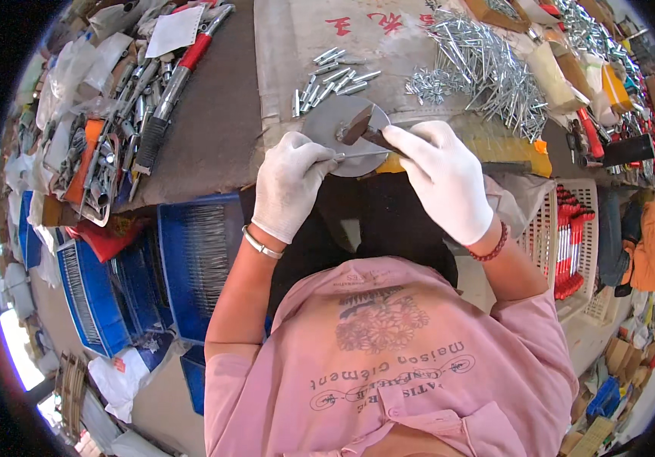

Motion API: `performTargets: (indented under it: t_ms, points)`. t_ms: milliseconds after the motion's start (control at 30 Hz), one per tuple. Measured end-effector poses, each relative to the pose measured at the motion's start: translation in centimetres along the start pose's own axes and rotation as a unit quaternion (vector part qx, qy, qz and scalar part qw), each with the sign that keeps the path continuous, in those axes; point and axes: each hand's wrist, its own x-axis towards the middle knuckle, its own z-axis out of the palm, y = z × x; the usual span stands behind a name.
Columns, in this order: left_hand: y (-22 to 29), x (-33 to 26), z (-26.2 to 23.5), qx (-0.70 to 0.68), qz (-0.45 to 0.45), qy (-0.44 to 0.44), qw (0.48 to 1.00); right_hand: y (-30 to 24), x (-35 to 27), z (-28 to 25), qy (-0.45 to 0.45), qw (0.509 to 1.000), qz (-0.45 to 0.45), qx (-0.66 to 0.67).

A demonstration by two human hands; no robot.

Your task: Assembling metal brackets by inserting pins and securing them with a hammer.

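Observation:
My left hand (289,183), in a white glove, pinches a thin metal rod (365,154) that lies level over the near part of a round grey metal disc (323,122). In my right hand (449,175), also gloved, is a hammer (359,126), its dark, rusty head above the disc's middle. Its short handle runs back under my right fingers. Just beyond the disc sit several short shiny metal sleeves (335,80) in a loose group. What the far end of the rod touches is hidden behind the hammer and my right hand.
A large heap of long silvery pins (487,68) spreads at the far right, with small pins (430,85) beside it. Tools and scraps (114,137) crowd the left. Below the bench stand blue bins (194,259) of rods and a cream basket (578,251) with red-ended tools.

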Motion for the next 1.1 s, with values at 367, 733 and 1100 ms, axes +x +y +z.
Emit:
performTargets:
  t_ms: [367, 733, 1100]
  points:
    - [-0.2, 0.1, -0.8, -0.009, -0.011, -0.02, 1.0, 1.6, 0.2, 2.0, -0.032, 0.999, 0.001, 0.021]
    - [-0.8, -0.7, -1.4, -0.055, 0.0, -0.021, 0.998, -0.4, -0.6, 3.4, -0.163, 0.982, 0.093, -0.032]
    - [3.5, -4.0, 1.2, -0.298, -0.356, 0.032, 0.885, -3.0, -2.1, 4.5, -0.267, 0.835, 0.33, 0.35]
